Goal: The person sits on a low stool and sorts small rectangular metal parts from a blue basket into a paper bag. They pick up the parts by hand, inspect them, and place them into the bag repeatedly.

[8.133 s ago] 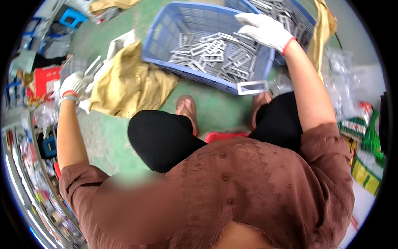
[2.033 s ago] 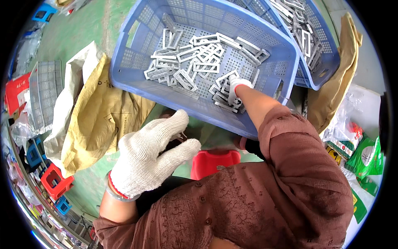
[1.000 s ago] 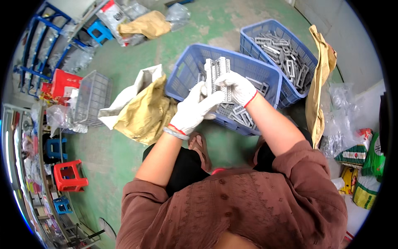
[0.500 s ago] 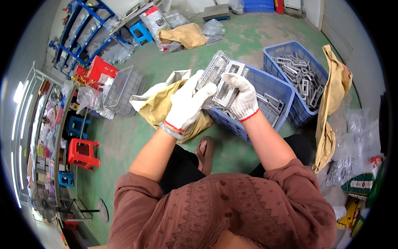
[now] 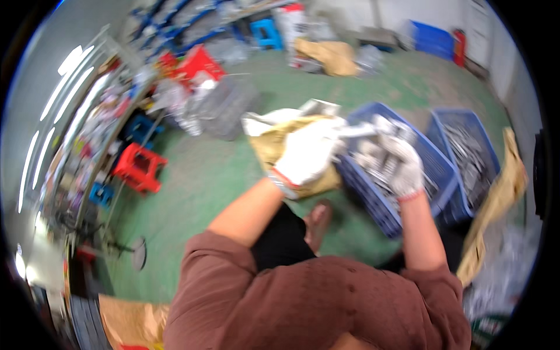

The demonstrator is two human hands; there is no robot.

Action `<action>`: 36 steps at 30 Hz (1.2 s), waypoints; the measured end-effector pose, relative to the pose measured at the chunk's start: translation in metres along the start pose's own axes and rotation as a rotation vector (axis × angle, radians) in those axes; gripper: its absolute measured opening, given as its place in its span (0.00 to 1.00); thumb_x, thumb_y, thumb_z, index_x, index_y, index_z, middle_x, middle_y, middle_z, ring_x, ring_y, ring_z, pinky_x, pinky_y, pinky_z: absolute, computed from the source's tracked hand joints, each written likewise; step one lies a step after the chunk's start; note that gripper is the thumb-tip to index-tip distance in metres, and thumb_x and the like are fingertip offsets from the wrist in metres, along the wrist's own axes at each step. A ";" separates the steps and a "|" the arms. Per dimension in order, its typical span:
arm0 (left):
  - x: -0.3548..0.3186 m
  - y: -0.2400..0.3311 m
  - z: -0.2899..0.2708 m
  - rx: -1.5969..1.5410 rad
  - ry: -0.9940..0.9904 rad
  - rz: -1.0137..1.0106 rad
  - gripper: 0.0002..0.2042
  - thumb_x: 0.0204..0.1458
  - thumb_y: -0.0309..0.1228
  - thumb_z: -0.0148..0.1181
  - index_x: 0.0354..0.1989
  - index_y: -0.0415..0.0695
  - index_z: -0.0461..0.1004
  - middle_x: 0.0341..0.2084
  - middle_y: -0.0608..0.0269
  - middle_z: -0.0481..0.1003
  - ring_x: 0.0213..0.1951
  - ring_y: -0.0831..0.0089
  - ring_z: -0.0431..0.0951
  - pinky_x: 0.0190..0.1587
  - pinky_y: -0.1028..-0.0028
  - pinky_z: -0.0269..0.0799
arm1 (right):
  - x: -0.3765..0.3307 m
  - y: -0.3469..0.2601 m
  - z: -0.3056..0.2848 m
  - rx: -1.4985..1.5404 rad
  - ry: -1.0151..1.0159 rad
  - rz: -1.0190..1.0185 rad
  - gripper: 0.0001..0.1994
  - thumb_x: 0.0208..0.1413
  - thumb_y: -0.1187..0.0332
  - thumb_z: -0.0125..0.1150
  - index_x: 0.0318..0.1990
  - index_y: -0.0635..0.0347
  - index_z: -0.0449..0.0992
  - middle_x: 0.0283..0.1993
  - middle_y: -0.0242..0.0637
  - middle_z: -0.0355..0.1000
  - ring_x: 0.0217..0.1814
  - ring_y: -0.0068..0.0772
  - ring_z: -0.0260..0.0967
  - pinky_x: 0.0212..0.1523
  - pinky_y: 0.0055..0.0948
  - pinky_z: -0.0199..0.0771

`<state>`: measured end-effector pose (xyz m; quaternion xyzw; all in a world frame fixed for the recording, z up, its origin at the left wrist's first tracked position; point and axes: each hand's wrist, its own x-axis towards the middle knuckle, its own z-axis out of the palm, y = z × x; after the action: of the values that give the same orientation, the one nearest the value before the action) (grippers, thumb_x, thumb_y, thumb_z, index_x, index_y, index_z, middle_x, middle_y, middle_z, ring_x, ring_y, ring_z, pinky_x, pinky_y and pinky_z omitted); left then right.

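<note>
Motion smears both gloved hands. My left hand [image 5: 308, 153], in a white knit glove with a red cuff, is over a yellow-and-white sack [image 5: 265, 146]. It is closed round the end of a silvery metal frame [image 5: 357, 130] that points right. My right hand [image 5: 406, 171], gloved alike, is above a blue plastic crate [image 5: 373, 201], its fingers bent round slotted metal frames [image 5: 392, 125]. How many it holds is too blurred to tell. More silvery frames lie in the crate below, partly hidden by the right hand.
A second blue crate [image 5: 494, 153] of metal pieces stands to the right, beside a tan sack [image 5: 485, 224]. Left are a grey wire-like basket [image 5: 230, 114], a red stool [image 5: 140, 169] and loaded shelves [image 5: 96, 151]. Brown cardboard [image 5: 131, 321] is at lower left.
The view has swung, shifting the surroundings rightward in the picture. My hands have moved apart; the stack of metal frames held between them is no longer upright and close together.
</note>
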<state>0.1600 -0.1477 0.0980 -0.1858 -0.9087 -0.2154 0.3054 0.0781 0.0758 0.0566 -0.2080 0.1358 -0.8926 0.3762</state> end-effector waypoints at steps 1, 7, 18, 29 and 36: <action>-0.002 0.001 -0.003 -0.081 0.004 -0.023 0.16 0.57 0.28 0.56 0.53 0.41 0.77 0.47 0.55 0.79 0.51 0.58 0.79 0.56 0.65 0.73 | 0.001 0.003 0.003 -0.037 0.051 -0.022 0.18 0.58 0.71 0.60 0.56 0.61 0.72 0.51 0.50 0.76 0.48 0.45 0.75 0.46 0.47 0.77; -0.010 0.000 -0.014 -0.283 -0.215 -0.254 0.16 0.59 0.24 0.54 0.56 0.41 0.76 0.43 0.59 0.79 0.44 0.72 0.80 0.49 0.73 0.75 | 0.003 0.017 -0.010 -0.169 0.188 -0.017 0.24 0.58 0.68 0.62 0.61 0.61 0.69 0.51 0.49 0.76 0.43 0.43 0.76 0.37 0.45 0.75; -0.022 -0.006 -0.021 -0.599 -0.117 -0.441 0.17 0.60 0.27 0.57 0.58 0.37 0.73 0.43 0.64 0.77 0.43 0.79 0.76 0.48 0.75 0.74 | 0.009 0.019 0.012 -0.315 0.129 0.074 0.19 0.63 0.65 0.59 0.59 0.59 0.71 0.37 0.44 0.78 0.34 0.38 0.76 0.36 0.43 0.76; -0.007 0.018 -0.024 -0.734 -0.050 -0.532 0.16 0.57 0.25 0.60 0.53 0.37 0.73 0.39 0.62 0.78 0.39 0.77 0.78 0.44 0.74 0.77 | 0.004 0.014 0.018 -0.250 0.136 0.100 0.13 0.65 0.60 0.58 0.49 0.58 0.74 0.36 0.40 0.76 0.32 0.33 0.71 0.35 0.37 0.72; 0.021 0.016 0.016 -1.104 0.019 -0.490 0.23 0.58 0.21 0.60 0.62 0.33 0.65 0.46 0.52 0.76 0.44 0.68 0.80 0.47 0.71 0.79 | -0.008 -0.023 0.013 -0.277 0.357 0.007 0.08 0.62 0.67 0.58 0.45 0.60 0.75 0.39 0.40 0.77 0.41 0.43 0.78 0.47 0.48 0.80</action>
<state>0.1443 -0.1215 0.1045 -0.1003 -0.6762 -0.7210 0.1135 0.0749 0.0961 0.0751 -0.0961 0.3223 -0.8867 0.3172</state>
